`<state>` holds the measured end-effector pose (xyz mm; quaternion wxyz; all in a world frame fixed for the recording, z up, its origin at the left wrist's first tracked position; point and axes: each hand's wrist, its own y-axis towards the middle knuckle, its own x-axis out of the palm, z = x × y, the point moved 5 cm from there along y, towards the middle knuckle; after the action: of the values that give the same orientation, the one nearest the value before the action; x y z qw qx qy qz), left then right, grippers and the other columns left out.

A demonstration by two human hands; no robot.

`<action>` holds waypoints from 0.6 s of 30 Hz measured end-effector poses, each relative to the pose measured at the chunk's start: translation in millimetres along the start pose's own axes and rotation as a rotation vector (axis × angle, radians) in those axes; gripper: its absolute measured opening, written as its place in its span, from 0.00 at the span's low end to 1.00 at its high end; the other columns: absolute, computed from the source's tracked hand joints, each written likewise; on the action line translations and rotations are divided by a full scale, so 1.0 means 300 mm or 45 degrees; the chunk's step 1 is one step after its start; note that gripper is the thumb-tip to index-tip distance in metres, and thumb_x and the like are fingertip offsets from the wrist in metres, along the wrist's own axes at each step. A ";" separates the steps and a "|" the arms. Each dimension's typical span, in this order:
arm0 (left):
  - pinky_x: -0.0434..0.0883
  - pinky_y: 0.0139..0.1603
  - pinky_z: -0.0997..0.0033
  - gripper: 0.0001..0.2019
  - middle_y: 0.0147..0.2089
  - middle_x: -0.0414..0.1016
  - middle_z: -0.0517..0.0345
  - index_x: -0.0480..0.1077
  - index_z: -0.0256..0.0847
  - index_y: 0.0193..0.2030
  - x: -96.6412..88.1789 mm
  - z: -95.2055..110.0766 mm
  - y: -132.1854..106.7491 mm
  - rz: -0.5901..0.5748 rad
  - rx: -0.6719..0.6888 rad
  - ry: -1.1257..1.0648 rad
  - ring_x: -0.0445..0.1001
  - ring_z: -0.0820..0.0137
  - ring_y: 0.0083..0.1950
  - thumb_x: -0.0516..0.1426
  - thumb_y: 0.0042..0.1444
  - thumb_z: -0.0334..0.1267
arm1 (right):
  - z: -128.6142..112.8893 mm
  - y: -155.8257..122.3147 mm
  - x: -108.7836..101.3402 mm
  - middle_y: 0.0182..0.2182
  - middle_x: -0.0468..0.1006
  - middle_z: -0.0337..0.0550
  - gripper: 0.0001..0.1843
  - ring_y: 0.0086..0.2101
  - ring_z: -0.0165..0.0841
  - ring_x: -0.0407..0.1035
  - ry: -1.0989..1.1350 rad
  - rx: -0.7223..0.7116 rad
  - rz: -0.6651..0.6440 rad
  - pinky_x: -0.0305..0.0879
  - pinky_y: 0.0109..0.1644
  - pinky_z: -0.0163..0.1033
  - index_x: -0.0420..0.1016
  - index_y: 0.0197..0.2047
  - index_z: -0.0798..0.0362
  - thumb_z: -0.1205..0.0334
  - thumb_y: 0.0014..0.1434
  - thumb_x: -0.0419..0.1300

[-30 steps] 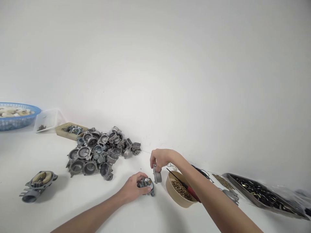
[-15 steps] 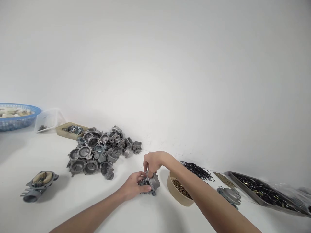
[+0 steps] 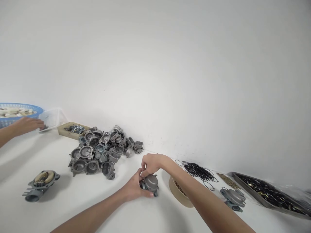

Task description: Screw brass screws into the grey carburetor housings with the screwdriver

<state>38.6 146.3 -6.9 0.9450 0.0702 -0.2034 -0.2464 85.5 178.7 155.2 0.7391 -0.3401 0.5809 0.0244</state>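
Note:
My left hand [image 3: 135,187] is wrapped round a grey metal carburetor [image 3: 151,183] on the white table, thumb along its near side. Its domed float bowl faces up. Over its far left edge, my right hand [image 3: 151,164] bends down with the fingers pinched together. Whatever those fingertips hold is too small and hidden to make out. Right of the carburetor stands a beige tub [image 3: 181,195] of small brass-coloured parts, partly covered by my right forearm.
A pile of float bowls [image 3: 92,167] lies left of centre. An open carburetor [image 3: 41,184] sits at left, another carburetor [image 3: 234,197] at right. Black rings [image 3: 199,171] and a dark tray [image 3: 257,191] lie right. Another person's hand [image 3: 29,124] reaches to a clear box [image 3: 57,116].
The carburetor has turned, its dome now facing more upward. My right hand has shifted slightly left, to the far edge. Another person's hand has come in at the left.

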 end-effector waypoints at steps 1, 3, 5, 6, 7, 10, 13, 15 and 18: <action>0.68 0.71 0.39 0.55 0.65 0.78 0.34 0.65 0.40 0.68 0.001 0.002 -0.002 0.000 0.000 0.002 0.73 0.38 0.70 0.84 0.33 0.38 | 0.008 -0.010 -0.001 0.34 0.86 0.45 0.14 0.35 0.42 0.79 0.027 -0.014 0.047 0.68 0.37 0.42 0.88 0.36 0.49 0.49 0.51 0.75; 0.68 0.71 0.39 0.57 0.64 0.79 0.35 0.63 0.41 0.70 0.001 0.004 -0.007 0.001 -0.009 0.014 0.74 0.39 0.69 0.84 0.33 0.38 | 0.034 -0.046 -0.006 0.38 0.87 0.45 0.16 0.38 0.43 0.80 0.091 -0.050 0.135 0.68 0.39 0.41 0.89 0.40 0.47 0.46 0.53 0.72; 0.68 0.70 0.38 0.58 0.61 0.81 0.37 0.61 0.43 0.71 -0.004 0.002 -0.013 0.013 -0.027 0.038 0.77 0.40 0.66 0.84 0.34 0.38 | 0.081 -0.100 -0.006 0.41 0.88 0.45 0.20 0.40 0.42 0.80 0.167 -0.067 0.228 0.69 0.41 0.41 0.89 0.47 0.44 0.43 0.56 0.70; 0.68 0.70 0.37 0.58 0.60 0.82 0.38 0.61 0.44 0.71 -0.006 -0.001 -0.017 0.019 -0.039 0.050 0.78 0.41 0.65 0.84 0.35 0.38 | 0.117 -0.133 -0.003 0.43 0.88 0.45 0.22 0.40 0.42 0.80 0.203 -0.050 0.283 0.70 0.41 0.41 0.87 0.51 0.43 0.41 0.59 0.67; 0.67 0.70 0.37 0.57 0.60 0.82 0.38 0.61 0.45 0.71 -0.009 -0.003 -0.020 0.024 -0.051 0.060 0.79 0.42 0.64 0.84 0.36 0.38 | 0.162 -0.168 0.005 0.45 0.87 0.46 0.24 0.40 0.42 0.81 0.236 -0.013 0.344 0.70 0.42 0.41 0.85 0.55 0.43 0.40 0.61 0.65; 0.69 0.70 0.39 0.49 0.62 0.81 0.38 0.65 0.45 0.67 -0.008 -0.005 -0.032 0.008 -0.062 0.073 0.80 0.43 0.63 0.83 0.39 0.40 | 0.341 -0.285 0.062 0.47 0.86 0.52 0.25 0.42 0.46 0.81 0.303 0.197 0.532 0.72 0.45 0.43 0.84 0.57 0.46 0.44 0.63 0.61; 0.70 0.69 0.44 0.43 0.64 0.81 0.38 0.68 0.44 0.63 -0.001 -0.003 -0.043 -0.018 -0.061 0.085 0.80 0.44 0.64 0.82 0.42 0.40 | 0.528 -0.397 0.173 0.47 0.86 0.55 0.25 0.44 0.49 0.81 0.375 0.395 0.615 0.74 0.46 0.46 0.84 0.55 0.47 0.45 0.61 0.62; 0.71 0.68 0.45 0.43 0.65 0.80 0.39 0.68 0.44 0.65 0.000 -0.004 -0.050 -0.012 -0.080 0.111 0.80 0.44 0.64 0.81 0.43 0.40 | 0.625 -0.455 0.259 0.47 0.86 0.56 0.23 0.44 0.51 0.81 0.419 0.474 0.626 0.75 0.46 0.48 0.85 0.52 0.46 0.44 0.60 0.62; 0.73 0.66 0.47 0.45 0.67 0.79 0.39 0.67 0.44 0.68 -0.012 -0.014 -0.061 0.001 -0.136 0.128 0.80 0.44 0.64 0.80 0.44 0.42 | 0.702 -0.495 0.378 0.45 0.86 0.51 0.17 0.45 0.49 0.80 0.481 0.473 0.586 0.75 0.48 0.49 0.85 0.42 0.43 0.42 0.58 0.64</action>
<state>29.6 132.4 -16.2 0.9565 0.0319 -0.1422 -0.2529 363.7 135.7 146.1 0.6429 -0.0582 0.7635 0.0209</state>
